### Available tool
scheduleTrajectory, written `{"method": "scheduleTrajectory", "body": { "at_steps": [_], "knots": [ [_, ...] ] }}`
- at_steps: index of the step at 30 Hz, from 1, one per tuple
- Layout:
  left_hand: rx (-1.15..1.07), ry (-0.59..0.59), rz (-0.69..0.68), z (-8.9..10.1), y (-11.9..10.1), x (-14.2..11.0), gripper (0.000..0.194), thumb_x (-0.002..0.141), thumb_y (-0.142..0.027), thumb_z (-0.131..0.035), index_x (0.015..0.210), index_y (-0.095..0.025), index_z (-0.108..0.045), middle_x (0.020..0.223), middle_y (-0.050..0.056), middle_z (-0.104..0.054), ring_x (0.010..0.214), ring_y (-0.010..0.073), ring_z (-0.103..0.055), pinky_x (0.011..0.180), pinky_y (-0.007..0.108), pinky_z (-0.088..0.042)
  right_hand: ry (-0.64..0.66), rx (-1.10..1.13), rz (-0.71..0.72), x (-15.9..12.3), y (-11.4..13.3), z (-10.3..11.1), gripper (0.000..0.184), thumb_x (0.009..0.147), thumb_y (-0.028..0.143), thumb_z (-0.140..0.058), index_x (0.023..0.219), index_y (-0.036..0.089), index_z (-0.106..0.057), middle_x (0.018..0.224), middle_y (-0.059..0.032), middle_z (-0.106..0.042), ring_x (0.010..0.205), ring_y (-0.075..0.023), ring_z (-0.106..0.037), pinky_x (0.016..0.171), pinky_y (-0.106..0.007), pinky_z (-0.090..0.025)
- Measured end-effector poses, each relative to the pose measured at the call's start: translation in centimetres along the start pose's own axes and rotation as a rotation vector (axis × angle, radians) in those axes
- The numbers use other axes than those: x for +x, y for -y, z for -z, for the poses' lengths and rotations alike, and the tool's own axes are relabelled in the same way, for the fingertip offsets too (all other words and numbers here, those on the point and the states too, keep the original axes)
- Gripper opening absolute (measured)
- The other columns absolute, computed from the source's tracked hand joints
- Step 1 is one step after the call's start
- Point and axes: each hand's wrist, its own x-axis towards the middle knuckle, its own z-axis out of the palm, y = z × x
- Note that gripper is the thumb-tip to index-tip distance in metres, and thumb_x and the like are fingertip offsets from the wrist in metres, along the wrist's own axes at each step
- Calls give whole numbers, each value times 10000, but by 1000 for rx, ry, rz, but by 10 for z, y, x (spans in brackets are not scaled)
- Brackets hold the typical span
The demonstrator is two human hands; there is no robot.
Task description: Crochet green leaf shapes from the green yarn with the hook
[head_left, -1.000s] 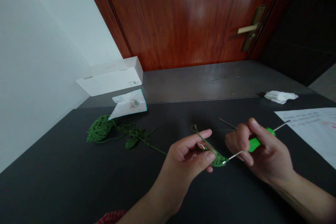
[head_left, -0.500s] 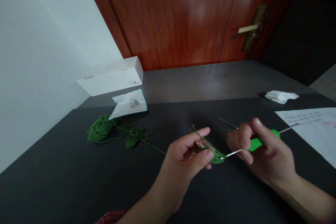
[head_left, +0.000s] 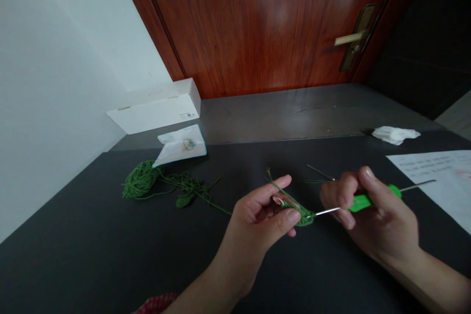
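My left hand (head_left: 261, 216) pinches a small piece of green crochet work (head_left: 306, 218) between thumb and fingers, with a strand of green yarn (head_left: 281, 190) running over the index finger. My right hand (head_left: 371, 216) is closed around the green handle of a crochet hook (head_left: 360, 202). The hook's thin metal shaft reaches left, and its tip is in the edge of the crochet work. From behind the left hand, yarn trails to a loose ball of green yarn (head_left: 142, 180) on the dark table. Part of the crochet work is hidden by my left fingers.
A small green crocheted leaf shape (head_left: 185, 200) lies by tangled yarn. Behind it are a white packet (head_left: 182, 146) and a long white box (head_left: 158, 110). A thin metal rod (head_left: 319, 171) lies beyond my right hand. To the right are crumpled tissue (head_left: 395, 134) and a printed sheet (head_left: 437, 171).
My right hand has shifted slightly right and its hook has turned a little, the rear end now reaching further right. The left hand keeps its grip, with the crochet work slightly higher.
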Motion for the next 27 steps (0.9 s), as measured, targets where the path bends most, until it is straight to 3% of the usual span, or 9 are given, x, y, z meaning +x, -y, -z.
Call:
{"method": "scheduleTrajectory", "body": {
  "at_steps": [7,17,27],
  "knots": [
    [15,-50,-14,-1,0,0,503,736,-182,-757,1228,-173,-657,761,-6,-626,639,88,-506,588,231,-428,-11,-29,46,-1,0,-1,505,977,395,-385,626,208,-697,413,-24,-512,451,-163,-419,499,-341,-300],
    [58,-11,-16,6,2,2,485,762,-206,-757,1235,-201,-649,766,-24,-631,631,67,-527,611,216,-417,-12,-129,158,-7,-1,-1,471,975,370,-390,691,208,-729,465,-42,-572,475,-174,-466,482,-347,-312],
    [48,-49,-10,6,2,4,491,733,-215,-772,1213,-204,-665,755,-23,-627,630,81,-523,605,236,-421,31,-322,382,-21,-2,0,424,990,380,-413,789,220,-750,583,-61,-655,541,-201,-520,556,-380,-359]
  ]
}}
